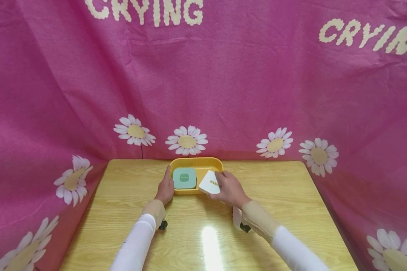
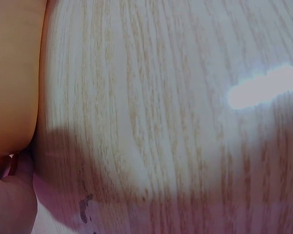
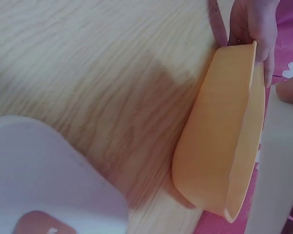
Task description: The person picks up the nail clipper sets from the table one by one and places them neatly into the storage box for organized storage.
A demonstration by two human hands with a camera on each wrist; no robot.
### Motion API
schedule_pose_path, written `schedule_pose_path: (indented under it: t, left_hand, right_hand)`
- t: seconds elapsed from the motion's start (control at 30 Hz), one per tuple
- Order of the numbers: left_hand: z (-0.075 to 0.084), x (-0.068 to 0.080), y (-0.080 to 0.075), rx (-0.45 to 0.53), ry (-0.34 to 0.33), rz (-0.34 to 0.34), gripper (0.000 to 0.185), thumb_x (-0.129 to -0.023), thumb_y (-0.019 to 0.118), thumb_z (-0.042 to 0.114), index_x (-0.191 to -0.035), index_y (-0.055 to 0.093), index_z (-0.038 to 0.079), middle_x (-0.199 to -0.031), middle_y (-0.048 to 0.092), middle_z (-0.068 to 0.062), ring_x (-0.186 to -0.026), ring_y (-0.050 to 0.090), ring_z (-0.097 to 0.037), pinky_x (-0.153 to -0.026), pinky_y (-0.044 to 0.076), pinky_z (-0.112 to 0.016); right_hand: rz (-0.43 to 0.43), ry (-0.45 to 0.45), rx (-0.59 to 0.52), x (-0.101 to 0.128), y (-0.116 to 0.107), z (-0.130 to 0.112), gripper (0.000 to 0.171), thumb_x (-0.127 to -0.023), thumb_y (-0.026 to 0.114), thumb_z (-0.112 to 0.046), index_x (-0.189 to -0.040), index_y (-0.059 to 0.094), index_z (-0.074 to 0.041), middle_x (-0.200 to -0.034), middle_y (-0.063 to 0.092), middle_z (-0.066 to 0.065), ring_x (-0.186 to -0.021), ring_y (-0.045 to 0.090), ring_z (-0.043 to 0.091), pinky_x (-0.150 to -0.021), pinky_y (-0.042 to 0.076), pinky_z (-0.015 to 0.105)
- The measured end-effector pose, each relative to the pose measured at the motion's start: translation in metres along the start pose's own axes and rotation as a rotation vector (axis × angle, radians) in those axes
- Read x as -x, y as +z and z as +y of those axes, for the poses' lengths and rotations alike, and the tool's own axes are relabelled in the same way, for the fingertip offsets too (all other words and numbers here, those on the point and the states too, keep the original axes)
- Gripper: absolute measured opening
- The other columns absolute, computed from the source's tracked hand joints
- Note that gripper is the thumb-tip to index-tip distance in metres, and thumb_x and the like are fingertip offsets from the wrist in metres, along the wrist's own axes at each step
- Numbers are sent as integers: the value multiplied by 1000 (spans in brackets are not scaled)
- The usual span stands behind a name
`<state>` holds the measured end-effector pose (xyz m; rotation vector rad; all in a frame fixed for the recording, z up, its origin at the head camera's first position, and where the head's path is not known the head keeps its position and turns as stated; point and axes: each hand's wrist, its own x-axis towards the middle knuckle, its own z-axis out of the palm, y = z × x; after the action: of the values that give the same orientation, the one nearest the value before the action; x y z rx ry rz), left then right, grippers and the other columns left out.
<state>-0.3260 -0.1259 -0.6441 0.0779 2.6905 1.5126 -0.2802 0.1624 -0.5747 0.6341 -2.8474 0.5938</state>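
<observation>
- White box (image 1: 209, 182), flat and square with rounded corners, sits tilted in the right hand (image 1: 230, 189), whose fingers curl round its far edge; it hovers over the right front rim of the yellow tray (image 1: 196, 163).
- On the box's top face orange capitals read "MANI", the rest hidden under the fingers.
- Inside the tray's left half lies a pale green square box (image 1: 184, 177) with a darker green patch in its middle; the print on it is too small to read.
- The left hand (image 1: 165, 189) rests against the tray's left side, fingers straight along the wall and the thumb at the rim, steadying it without closing round it.
- From the right wrist view the tray's smooth rounded outer wall (image 3: 219, 141) shows, with the left hand's fingers (image 3: 254, 29) at its far end.
- The tray stands at the far middle edge of a light wooden table (image 1: 285, 203), glossy, with a lamp's glare near the front.
- Behind and around hangs a pink cloth (image 1: 224, 75) printed with white daisies and the cream word "CRYING", seen twice.
- Both arms wear white sleeves.
</observation>
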Motion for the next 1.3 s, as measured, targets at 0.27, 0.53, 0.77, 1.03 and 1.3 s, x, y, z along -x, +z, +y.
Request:
schedule_pose_path:
  t: [0.27, 0.53, 0.77, 1.03, 1.3]
  left_hand:
    - [-3, -1, 2, 9, -28, -15, 64, -109, 29, 7, -169, 8, 9, -173, 20, -18, -156, 27, -39, -129, 22, -53]
    - [-2, 0, 1, -9, -20, -16, 63, -110, 29, 7, -169, 9, 8, -172, 21, -19, -155, 30, -41, -128, 23, -53]
    - [-4, -1, 1, 1, -8, -10, 62, -110, 29, 6, -169, 9, 7, -173, 19, -18, -156, 27, -39, -129, 21, -52]
    - [-5, -3, 2, 0, -11, -14, 63, -110, 29, 8, -169, 9, 8, -173, 20, -17, -156, 28, -39, -129, 22, -53]
    - [-6, -4, 1, -3, -17, -18, 63, -110, 30, 9, -170, 8, 10, -173, 20, -18, -156, 27, -39, -129, 21, -53]
  right_hand:
    - [58, 58, 32, -18, 5, 1, 56, -70, 88, -46, -96, 59, -6, -83, 54, 5, -74, 52, 21, -61, 45, 35]
    - [64, 199, 27, -28, 10, -1, 61, -68, 90, -44, -104, 64, -2, -89, 59, 12, -76, 57, 26, -60, 49, 40]
    - [45, 294, 8, -39, 10, -6, 69, -70, 89, -48, -112, 64, 1, -94, 62, 15, -80, 60, 27, -65, 55, 44]
    - [9, 388, 17, -52, 13, -9, 67, -72, 89, -53, -105, 66, 1, -96, 63, 14, -82, 64, 29, -69, 57, 47]
    - [1, 415, 60, -66, 17, -12, 65, -73, 87, -58, -98, 69, -1, -94, 64, 12, -78, 65, 28, -65, 58, 45]
